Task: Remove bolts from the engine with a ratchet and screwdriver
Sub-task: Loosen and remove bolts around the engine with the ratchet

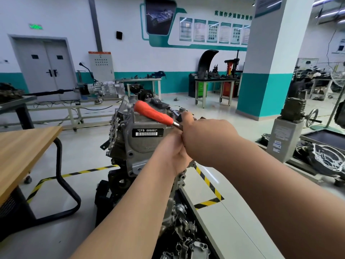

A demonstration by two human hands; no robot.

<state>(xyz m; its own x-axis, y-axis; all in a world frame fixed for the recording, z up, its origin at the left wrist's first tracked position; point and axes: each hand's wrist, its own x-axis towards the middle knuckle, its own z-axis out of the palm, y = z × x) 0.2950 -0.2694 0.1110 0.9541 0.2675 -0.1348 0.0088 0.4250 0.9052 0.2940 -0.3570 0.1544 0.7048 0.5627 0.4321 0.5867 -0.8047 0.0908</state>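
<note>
Orange screwdriver (153, 114) in right hand (205, 141) above engine (141, 144) top edge; floor (82, 154) left.

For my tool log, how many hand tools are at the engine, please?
2: the orange-handled screwdriver gripped in the right hand, and a chrome ratchet just beyond that hand; others may be hidden.

Above the grey cast-metal engine (134, 146), the right hand (205, 139) curls round the shaft of the orange-handled screwdriver (153, 114), its handle pointing far-left. The left hand (173, 152) touches the right hand from below, fingers hidden.
</note>
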